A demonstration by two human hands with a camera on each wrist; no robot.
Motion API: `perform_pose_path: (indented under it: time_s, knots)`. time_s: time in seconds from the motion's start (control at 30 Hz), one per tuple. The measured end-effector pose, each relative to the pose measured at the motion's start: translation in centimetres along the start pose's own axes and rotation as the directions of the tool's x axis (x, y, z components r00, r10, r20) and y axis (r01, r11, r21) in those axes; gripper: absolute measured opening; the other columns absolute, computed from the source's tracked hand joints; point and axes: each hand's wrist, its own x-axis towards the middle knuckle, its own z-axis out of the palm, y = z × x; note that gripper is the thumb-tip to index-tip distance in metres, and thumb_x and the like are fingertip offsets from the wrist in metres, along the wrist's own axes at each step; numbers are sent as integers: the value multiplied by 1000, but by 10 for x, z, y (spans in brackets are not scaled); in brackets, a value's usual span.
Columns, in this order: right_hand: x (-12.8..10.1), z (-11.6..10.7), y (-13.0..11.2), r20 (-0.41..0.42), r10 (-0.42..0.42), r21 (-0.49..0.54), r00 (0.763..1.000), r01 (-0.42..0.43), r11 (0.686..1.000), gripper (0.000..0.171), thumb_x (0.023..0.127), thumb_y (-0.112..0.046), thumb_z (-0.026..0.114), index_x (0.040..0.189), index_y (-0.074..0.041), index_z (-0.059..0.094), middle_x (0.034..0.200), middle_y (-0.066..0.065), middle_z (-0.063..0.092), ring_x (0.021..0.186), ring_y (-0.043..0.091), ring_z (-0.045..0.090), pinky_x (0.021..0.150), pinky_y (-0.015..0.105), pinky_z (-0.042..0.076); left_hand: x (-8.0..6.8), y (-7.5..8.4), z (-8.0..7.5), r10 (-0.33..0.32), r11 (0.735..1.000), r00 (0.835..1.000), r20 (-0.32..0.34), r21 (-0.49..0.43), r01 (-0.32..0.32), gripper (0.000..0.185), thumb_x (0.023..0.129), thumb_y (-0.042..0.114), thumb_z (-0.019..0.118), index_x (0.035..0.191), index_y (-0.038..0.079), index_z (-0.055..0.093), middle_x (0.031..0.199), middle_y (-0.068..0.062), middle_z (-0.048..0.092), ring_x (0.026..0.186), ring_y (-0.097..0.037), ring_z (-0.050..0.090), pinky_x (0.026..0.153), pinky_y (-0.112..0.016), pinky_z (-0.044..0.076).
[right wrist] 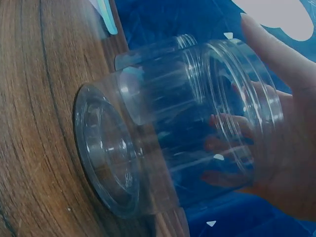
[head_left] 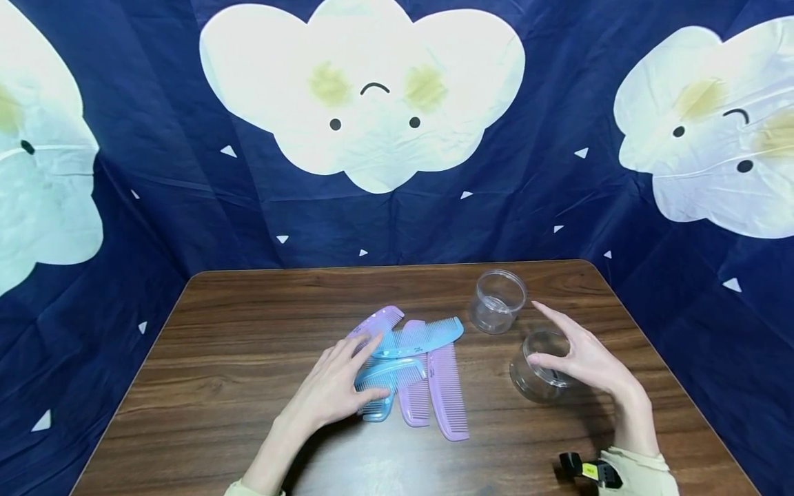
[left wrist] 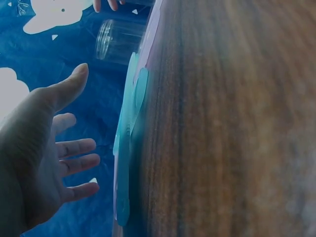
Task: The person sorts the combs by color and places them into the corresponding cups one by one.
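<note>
Blue and purple combs lie overlapping in a pile mid-table, among them a blue comb [head_left: 422, 337] across the top and a purple comb [head_left: 448, 393] at the right edge. My left hand [head_left: 331, 382] is above the pile's left side, fingers spread and holding nothing; the left wrist view shows a gap between the hand [left wrist: 54, 143] and the combs [left wrist: 126, 148]. On the right, a clear jar [head_left: 530, 379] stands upright on the table. Around its upper rim my right hand [head_left: 592, 362] is spread wide, thumb and fingers apart, its fingers seen through the jar [right wrist: 163, 143] in the right wrist view.
A second clear jar [head_left: 493, 313] stands behind the near one, right of the combs. The brown wooden table [head_left: 248, 344] backs onto a dark blue curtain [head_left: 397, 227] with cloud prints. A black device [head_left: 589, 470] sits at my right sleeve.
</note>
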Motion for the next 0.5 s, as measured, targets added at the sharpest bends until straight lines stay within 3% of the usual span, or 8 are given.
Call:
perform_pose_path:
  time_s: [0.3,0.4,0.5]
  knots:
    - [-5,-3,8,47,-16,44,999,14,999,95,85,-41,83,162,-33,28,165,11,39,147,40,41,108,62,41,-1,0,2,-1,1000,1000,10,25,1,93,81,64,76,159,27,41,145,-5,56,138,-29,51,113,-57,43]
    - [-8,-5,10,58,-33,41,998,30,999,95,84,-39,84,162,-33,30,163,9,41,145,31,44,110,39,44,-2,1,2,-9,1000,1000,22,26,8,92,81,62,77,158,27,42,145,-7,57,138,-31,51,114,-60,42]
    - [-11,-8,13,73,-55,67,996,51,996,95,84,-36,85,161,-32,31,162,7,42,143,9,44,105,18,43,-3,1,2,-17,999,999,34,27,16,91,81,61,78,157,27,43,144,-7,57,138,-32,51,114,-63,41]
